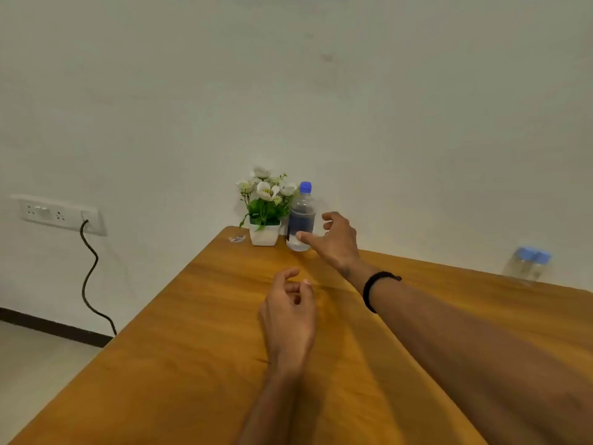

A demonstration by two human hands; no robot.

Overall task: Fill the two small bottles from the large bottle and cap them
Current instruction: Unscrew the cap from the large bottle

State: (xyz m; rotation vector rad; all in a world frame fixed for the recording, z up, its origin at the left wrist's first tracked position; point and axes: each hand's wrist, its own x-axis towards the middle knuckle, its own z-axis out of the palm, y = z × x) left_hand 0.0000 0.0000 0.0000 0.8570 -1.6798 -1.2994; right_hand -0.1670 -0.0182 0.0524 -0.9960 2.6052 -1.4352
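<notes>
Flowers first, out at the far corner of the tabletop (179,316): a white flower pot (264,234) stood by the wall, and just to its right, almost touching it, stood the large bottle (301,220), upright, blue cap on, long axis straight up. Nearer the camera, the left hand (290,316) hovered over bare wood, fingers (286,273) loosely curled and holding nothing, well short of the bottle. And there went the right hand (337,240), stretched out to the bottle's right flank, fingers spread apart, thumb tip right at the lower body of the bottle, other fingers reaching round behind — not clamped on it yet, from what showed. So the bottle lay just left of that open palm, and the right hand was clearly the nearer one; a sideways wrap looked like the call. Away at the far right edge, the two small bottles (529,263) stood side by side, blurred, blue caps on, well apart from both hands
</notes>
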